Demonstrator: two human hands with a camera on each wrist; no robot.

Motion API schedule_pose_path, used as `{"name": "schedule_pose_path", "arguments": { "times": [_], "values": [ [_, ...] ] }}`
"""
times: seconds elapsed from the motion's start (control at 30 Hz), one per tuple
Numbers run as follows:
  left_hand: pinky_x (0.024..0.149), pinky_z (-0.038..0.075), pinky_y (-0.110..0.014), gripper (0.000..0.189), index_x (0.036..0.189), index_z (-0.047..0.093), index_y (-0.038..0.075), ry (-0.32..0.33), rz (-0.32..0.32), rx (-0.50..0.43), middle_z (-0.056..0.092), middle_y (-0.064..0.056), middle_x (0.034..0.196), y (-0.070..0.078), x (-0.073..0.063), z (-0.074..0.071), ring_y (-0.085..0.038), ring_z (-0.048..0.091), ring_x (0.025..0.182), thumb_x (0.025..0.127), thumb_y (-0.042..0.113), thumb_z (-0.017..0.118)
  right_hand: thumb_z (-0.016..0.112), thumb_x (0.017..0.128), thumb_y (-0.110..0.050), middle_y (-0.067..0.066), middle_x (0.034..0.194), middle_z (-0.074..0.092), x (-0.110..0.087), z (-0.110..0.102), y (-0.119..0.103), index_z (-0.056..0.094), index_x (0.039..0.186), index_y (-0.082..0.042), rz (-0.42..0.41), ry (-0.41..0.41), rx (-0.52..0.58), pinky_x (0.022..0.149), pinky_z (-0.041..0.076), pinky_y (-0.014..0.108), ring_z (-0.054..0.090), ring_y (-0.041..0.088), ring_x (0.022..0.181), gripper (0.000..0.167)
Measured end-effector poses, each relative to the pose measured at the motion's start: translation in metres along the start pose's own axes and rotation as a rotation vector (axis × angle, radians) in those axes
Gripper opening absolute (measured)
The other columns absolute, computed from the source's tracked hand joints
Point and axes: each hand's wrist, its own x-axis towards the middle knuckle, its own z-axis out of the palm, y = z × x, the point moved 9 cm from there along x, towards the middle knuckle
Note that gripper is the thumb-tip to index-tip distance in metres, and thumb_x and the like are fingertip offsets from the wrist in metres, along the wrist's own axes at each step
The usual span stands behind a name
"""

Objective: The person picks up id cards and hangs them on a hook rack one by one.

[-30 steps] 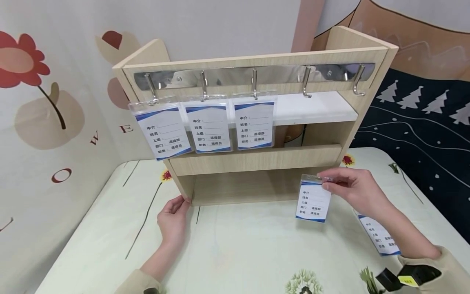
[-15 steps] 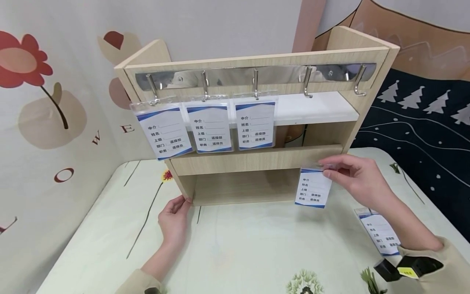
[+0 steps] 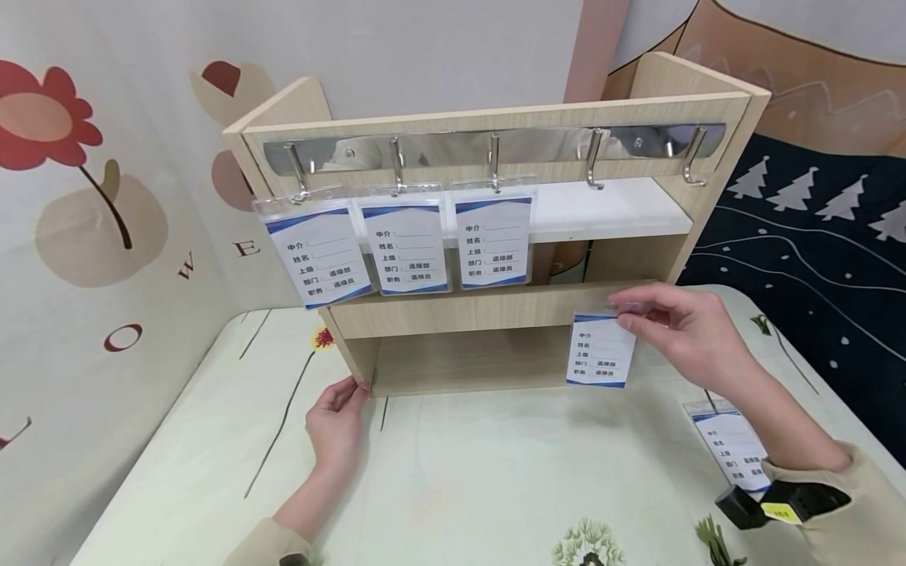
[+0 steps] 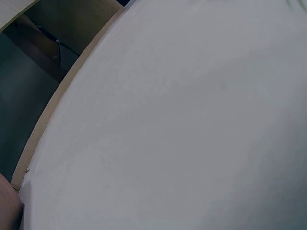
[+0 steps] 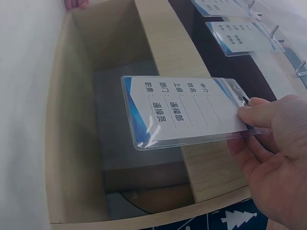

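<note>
My right hand (image 3: 683,334) pinches the top edge of a badge card in a clear sleeve (image 3: 602,350), white with blue trim, in front of the rack's lower part. In the right wrist view the badge (image 5: 177,110) lies flat to the camera, thumb on its top corner. My left hand (image 3: 338,420) touches the lower left corner of the wooden rack (image 3: 495,310). Three like badges hang from the rack's left hooks: the left one (image 3: 322,255) tilted, the middle one (image 3: 405,248) and the right one (image 3: 493,240) straighter. Two right hooks (image 3: 593,161) hold nothing.
Another badge (image 3: 729,444) lies on the light tablecloth (image 3: 467,479), partly behind my right forearm. A white shelf (image 3: 609,208) sits behind the hooks. A patterned curtain (image 3: 800,236) stands at the right, and a flowered wall covering (image 3: 141,236) at the left.
My right hand has lifted the badge upward, from close over the tablecloth to the height of the rack's lower board. The left hand stays at the rack's corner.
</note>
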Motion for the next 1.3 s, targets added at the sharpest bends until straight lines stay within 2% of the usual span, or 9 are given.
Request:
{"name": "schedule_pose_path", "arguments": {
  "times": [0.33,0.57,0.7,0.9,1.13,1.3],
  "values": [
    [0.075,0.053,-0.009,0.027,0.121,0.068,-0.006,0.005,-0.001,-0.005,0.07,-0.025,0.12,0.0,0.0,0.001,0.01,0.065,0.082,0.098,0.009,0.069,0.072,0.087,0.017,0.01,0.106,0.075,0.007,-0.006,-0.018,0.075,0.114,-0.003,-0.079,0.039,0.014,0.066,0.047,0.01,0.057,0.003,0.081,0.034],
    [0.076,0.054,-0.01,0.027,0.12,0.068,-0.007,0.004,0.008,-0.013,0.07,-0.025,0.12,0.0,0.0,0.001,0.01,0.066,0.082,0.098,0.008,0.069,0.07,0.085,0.022,-0.004,0.107,0.072,0.01,-0.013,-0.039,0.075,0.115,-0.002,-0.162,0.079,0.033,0.066,0.047,0.011,0.057,0.005,0.082,0.039],
    [0.075,0.054,-0.01,0.027,0.12,0.068,-0.007,0.007,0.011,-0.013,0.07,-0.025,0.12,0.001,0.0,0.0,0.01,0.066,0.082,0.097,0.008,0.069,0.066,0.086,0.023,-0.007,0.108,0.072,0.012,-0.016,-0.05,0.073,0.116,-0.001,-0.199,0.091,0.028,0.069,0.049,0.01,0.059,0.004,0.086,0.039],
    [0.076,0.053,-0.009,0.028,0.122,0.068,-0.007,-0.003,0.011,-0.003,0.069,-0.025,0.121,0.003,-0.001,0.001,0.011,0.065,0.083,0.098,0.008,0.068,0.065,0.087,0.023,-0.003,0.109,0.072,0.014,-0.02,-0.059,0.072,0.119,0.001,-0.209,0.125,0.048,0.072,0.051,0.01,0.06,0.006,0.087,0.039],
    [0.077,0.053,-0.009,0.029,0.123,0.067,-0.006,-0.011,0.011,-0.004,0.069,-0.025,0.123,0.002,-0.001,0.001,0.011,0.065,0.084,0.098,0.01,0.069,0.067,0.084,0.025,-0.008,0.107,0.073,0.017,-0.026,-0.063,0.073,0.117,0.004,-0.201,0.211,0.099,0.071,0.051,0.011,0.062,0.007,0.086,0.039],
    [0.076,0.053,-0.009,0.029,0.122,0.068,-0.007,-0.008,0.01,-0.002,0.069,-0.025,0.122,0.001,0.0,0.0,0.011,0.065,0.084,0.098,0.011,0.069,0.066,0.085,0.025,-0.005,0.105,0.075,0.018,-0.029,-0.065,0.073,0.113,0.006,-0.204,0.253,0.142,0.071,0.05,0.012,0.063,0.009,0.085,0.035]
  ]
}}
